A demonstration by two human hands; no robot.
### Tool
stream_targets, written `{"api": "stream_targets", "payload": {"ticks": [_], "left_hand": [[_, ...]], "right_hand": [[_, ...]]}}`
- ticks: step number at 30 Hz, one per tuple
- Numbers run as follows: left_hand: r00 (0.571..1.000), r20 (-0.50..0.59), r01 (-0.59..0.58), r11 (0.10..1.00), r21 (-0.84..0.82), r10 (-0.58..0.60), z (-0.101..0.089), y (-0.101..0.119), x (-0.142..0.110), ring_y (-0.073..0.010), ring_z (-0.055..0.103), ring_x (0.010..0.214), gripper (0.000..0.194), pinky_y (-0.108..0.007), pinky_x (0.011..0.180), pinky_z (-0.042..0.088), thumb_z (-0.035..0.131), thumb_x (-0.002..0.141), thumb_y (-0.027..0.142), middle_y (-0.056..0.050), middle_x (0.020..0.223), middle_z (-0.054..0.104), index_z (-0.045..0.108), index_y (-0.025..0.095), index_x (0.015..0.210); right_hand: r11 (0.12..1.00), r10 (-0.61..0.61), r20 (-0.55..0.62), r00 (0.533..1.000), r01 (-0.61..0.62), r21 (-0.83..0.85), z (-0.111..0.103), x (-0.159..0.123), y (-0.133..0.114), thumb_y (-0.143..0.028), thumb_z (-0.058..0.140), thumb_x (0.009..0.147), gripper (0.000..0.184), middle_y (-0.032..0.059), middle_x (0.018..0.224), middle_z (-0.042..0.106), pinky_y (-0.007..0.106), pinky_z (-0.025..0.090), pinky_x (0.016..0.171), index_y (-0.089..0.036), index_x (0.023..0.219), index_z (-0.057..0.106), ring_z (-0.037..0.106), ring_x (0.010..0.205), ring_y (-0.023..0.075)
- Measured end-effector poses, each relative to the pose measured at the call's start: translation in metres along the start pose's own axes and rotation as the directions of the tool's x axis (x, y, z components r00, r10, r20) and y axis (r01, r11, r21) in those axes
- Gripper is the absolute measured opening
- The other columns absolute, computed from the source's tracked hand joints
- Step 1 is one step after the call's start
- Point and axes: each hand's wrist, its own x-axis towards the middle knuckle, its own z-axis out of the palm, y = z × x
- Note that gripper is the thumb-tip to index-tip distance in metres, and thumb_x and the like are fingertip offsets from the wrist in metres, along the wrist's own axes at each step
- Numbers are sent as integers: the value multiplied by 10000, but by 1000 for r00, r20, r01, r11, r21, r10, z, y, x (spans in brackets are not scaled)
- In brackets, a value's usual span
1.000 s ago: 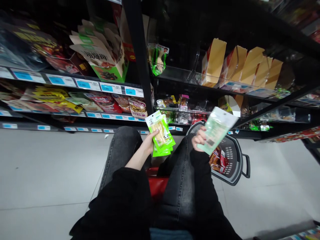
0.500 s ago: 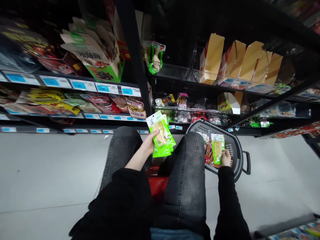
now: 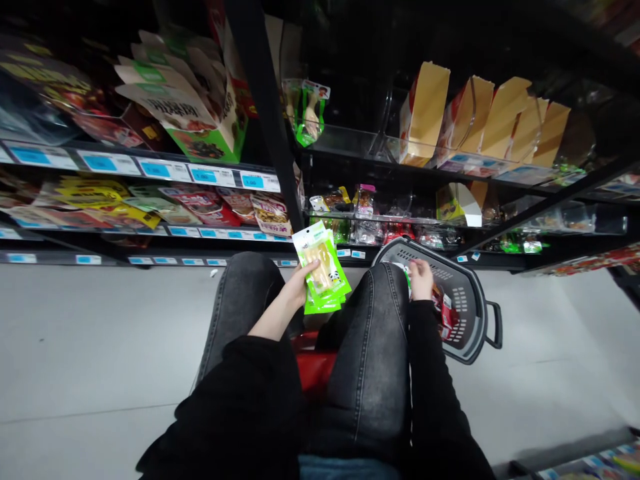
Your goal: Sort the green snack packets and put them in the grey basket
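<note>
My left hand point(image 3: 299, 287) grips a small stack of green-and-white snack packets point(image 3: 325, 267) above the gap between my knees. A clear window and a panda picture show on the top packet. Over the left part of the grey shopping basket point(image 3: 477, 303), my right hand point(image 3: 423, 279) is closed, with thumb and fingertips drawn together. A white-and-green edge of packaging shows just left of those fingers; whether they hold it cannot be made out. Red snack packs point(image 3: 447, 313) lie inside the basket, partly covered by my right hand and sleeve.
Dark store shelves run across the front. They hold snack pouches point(image 3: 200, 205), an open carton point(image 3: 210, 127), upright boxes point(image 3: 425, 117) and a hanging packet point(image 3: 311, 117). A black post point(image 3: 270, 113) divides the shelving. The basket's handle point(image 3: 495, 325) sticks out to the right. Pale floor point(image 3: 100, 347) surrounds my legs.
My right hand has moved left across the basket, toward my knee. The single green packet it held no longer shows in full. My left hand and its stack have stayed nearly still.
</note>
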Motion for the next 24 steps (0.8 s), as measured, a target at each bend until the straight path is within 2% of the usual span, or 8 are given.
{"api": "stream_targets", "payload": {"ticks": [1, 3, 5, 7, 9, 12, 17, 24], "left_hand": [[1000, 1, -8, 1000, 11, 8, 1, -1, 0, -245, 670, 690, 409, -415, 690, 544, 675, 641, 149, -96, 794, 698, 567, 129, 1035], [999, 15, -30, 999, 38, 30, 2, -3, 0, -245, 668, 684, 428, -414, 686, 543, 696, 621, 151, -93, 796, 697, 565, 138, 1028], [998, 14, -67, 995, 70, 66, 3, -4, -2, -239, 666, 674, 441, -400, 675, 545, 717, 598, 147, -83, 795, 695, 561, 148, 1010], [995, -16, -101, 990, 102, 103, 3, -3, -3, -230, 666, 675, 462, -378, 671, 548, 736, 573, 136, -66, 784, 692, 553, 157, 997], [992, -42, -114, 986, 121, 120, 3, -3, -4, -226, 667, 686, 473, -364, 675, 550, 750, 563, 145, -58, 783, 689, 548, 160, 990], [991, -50, -115, 984, 133, 123, 1, -2, -3, -224, 667, 689, 456, -365, 671, 553, 757, 578, 187, -69, 810, 687, 547, 158, 982], [994, -23, -102, 986, 130, 106, 0, -5, 0, -231, 670, 716, 480, -375, 681, 555, 764, 572, 184, -89, 862, 688, 547, 158, 1000], [991, 54, -127, 990, 59, 123, -2, -4, 2, -242, 672, 740, 506, -394, 714, 548, 765, 546, 147, -92, 866, 694, 550, 147, 1004]], "right_hand": [[999, -44, 112, 993, 42, 18, 12, -8, -20, -422, 462, 729, 278, 19, 732, 608, 275, 432, 634, -180, 837, 547, 557, 671, 145], [993, -116, 382, 917, 117, 21, 40, -29, -59, -455, 509, 727, 290, -2, 704, 616, 267, 427, 636, -197, 852, 557, 562, 648, 139], [984, -122, 494, 861, 170, -54, 68, -50, -91, -480, 579, 682, 320, -18, 664, 607, 262, 416, 620, -209, 849, 555, 554, 610, 139], [971, -96, 542, 835, 198, -132, 88, -66, -110, -498, 628, 637, 361, 3, 708, 629, 263, 409, 615, -207, 837, 551, 572, 647, 158], [966, -66, 566, 821, 195, -170, 99, -74, -115, -500, 634, 637, 356, 27, 762, 648, 264, 411, 625, -204, 820, 561, 589, 696, 175], [981, -61, 565, 823, 154, -118, 101, -76, -104, -468, 617, 666, 301, 20, 784, 665, 259, 423, 651, -209, 818, 592, 599, 725, 174], [992, -94, 468, 879, 44, 116, 99, -73, -82, -411, 610, 673, 269, 4, 774, 673, 248, 440, 672, -182, 813, 630, 592, 712, 156], [931, -124, 362, 924, -18, 365, 99, -71, -78, -365, 633, 655, 270, 3, 748, 659, 246, 452, 655, -148, 813, 617, 566, 673, 137]]}}
